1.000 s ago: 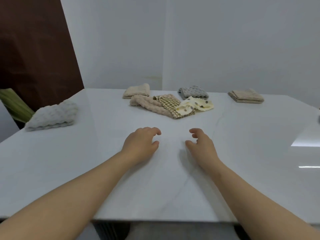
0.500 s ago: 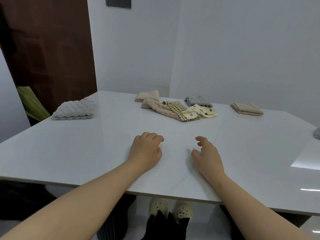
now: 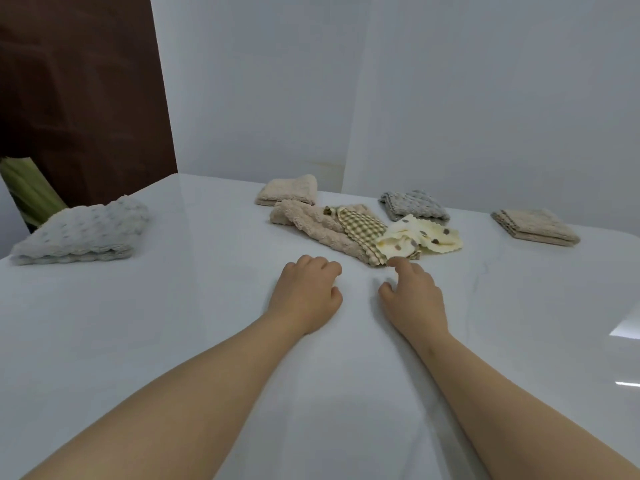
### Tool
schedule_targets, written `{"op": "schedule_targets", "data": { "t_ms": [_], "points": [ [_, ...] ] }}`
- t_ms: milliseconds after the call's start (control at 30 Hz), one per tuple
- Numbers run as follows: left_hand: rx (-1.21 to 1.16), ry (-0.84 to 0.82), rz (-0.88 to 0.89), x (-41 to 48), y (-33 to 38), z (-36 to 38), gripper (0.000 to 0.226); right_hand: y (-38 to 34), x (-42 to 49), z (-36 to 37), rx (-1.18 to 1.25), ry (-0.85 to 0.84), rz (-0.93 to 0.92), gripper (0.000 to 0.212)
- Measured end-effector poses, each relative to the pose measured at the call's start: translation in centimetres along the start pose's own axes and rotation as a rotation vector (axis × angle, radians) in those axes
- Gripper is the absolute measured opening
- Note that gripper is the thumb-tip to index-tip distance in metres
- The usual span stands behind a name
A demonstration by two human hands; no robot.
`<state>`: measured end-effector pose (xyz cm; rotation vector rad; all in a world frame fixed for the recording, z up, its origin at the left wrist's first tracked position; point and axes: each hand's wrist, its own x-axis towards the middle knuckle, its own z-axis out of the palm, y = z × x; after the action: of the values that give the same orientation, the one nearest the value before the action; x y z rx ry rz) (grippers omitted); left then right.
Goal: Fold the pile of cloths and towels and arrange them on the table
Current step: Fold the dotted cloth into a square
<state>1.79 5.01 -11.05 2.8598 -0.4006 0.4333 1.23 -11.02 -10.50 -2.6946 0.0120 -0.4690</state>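
White tabletop (image 3: 173,323) is spanned by both forearms; left hand (image 3: 304,292) and right hand (image 3: 412,296) are held loosely curled, empty, cloth pile (image 3: 325,230) just beyond.

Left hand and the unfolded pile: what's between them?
Only bare table lies between the left hand and the pile, seen in the head view.

Dim, soft light; window glare on table (image 3: 623,329), perhaps wide-angle warping.
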Motion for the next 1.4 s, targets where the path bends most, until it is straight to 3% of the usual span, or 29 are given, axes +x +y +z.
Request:
{"op": "schedule_targets", "data": {
  "t_ms": [133,200,333,467,600,700,767,867,1100,1200,1300,1400],
  "points": [
    [0.055,0.043,0.166,3.2,0.1,1.0,0.043,1.0,3.5,1.4,-0.049,0.188,-0.165,0.033],
    [0.075,0.043,0.240,4.9,0.2,1.5,0.050,1.6,5.4,1.9,-0.106,0.213,-0.172,0.038],
    [0.044,-0.043,0.173,8.2,-0.1,2.8,0.057,2.6,8.4,2.8,-0.194,0.142,-0.059,0.051],
    [-0.004,-0.143,0.026,10.0,-0.5,3.8,0.050,3.4,10.1,3.3,-0.176,0.134,-0.053,0.035],
    [-0.006,-0.099,-0.001,9.6,-0.5,3.8,0.044,3.6,9.9,3.6,-0.127,0.325,-0.147,0.013],
    [-0.014,0.004,0.001,8.5,-0.5,3.2,0.036,3.5,8.7,3.1,-0.059,0.421,-0.174,0.018],
    [-0.028,0.040,0.033,7.5,-0.4,2.9,0.032,3.7,7.7,2.6,-0.055,0.421,-0.166,0.020],
    [-0.053,0.051,0.072,5.8,-0.3,2.3,0.032,3.9,5.4,1.6,-0.032,0.423,-0.153,0.003],
    [-0.133,-0.002,0.041,0.5,0.5,0.4,0.038,3.2,-0.8,-0.5,-0.008,0.436,-0.245,0.005],
    [-0.190,-0.015,0.035,-2.3,1.1,-0.6,0.041,2.3,-3.3,-1.3,0.035,0.424,-0.281,0.024],
    [-0.249,-0.020,0.041,-4.4,1.8,-1.2,0.050,1.1,-5.2,-1.8,0.128,0.369,-0.319,0.026],
    [-0.629,0.048,-0.098,-5.6,2.3,-1.8,0.039,-0.2,-6.8,-2.2,0.208,0.219,-0.435,0.026]
  ]
}}
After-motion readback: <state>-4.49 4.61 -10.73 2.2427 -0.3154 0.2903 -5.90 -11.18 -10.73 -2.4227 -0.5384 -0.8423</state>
